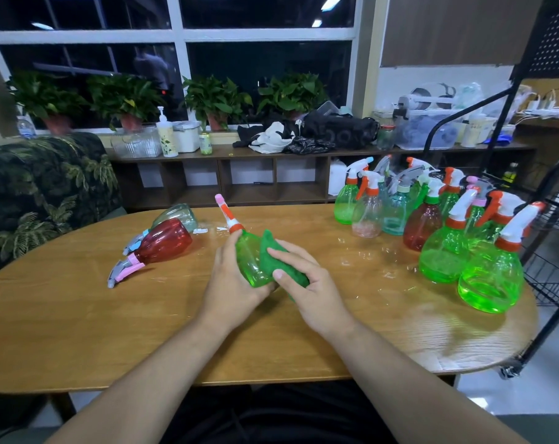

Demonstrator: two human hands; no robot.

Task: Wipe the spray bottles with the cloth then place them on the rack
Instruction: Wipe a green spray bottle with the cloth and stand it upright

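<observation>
My left hand [230, 283] grips the green spray bottle [251, 261]; my right hand [310, 293] clutches the cloth [271, 254] against it. Light, slick plastic, I judge: hold the neck.

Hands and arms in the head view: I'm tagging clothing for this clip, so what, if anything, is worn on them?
Nothing is worn. The left hand and the right hand are bare, with no gloves, rings, watch or wristbands to see. Both are uncovered all the way down to the picture's lower edge, so no sleeve shows, and there are no visible markings.
</observation>
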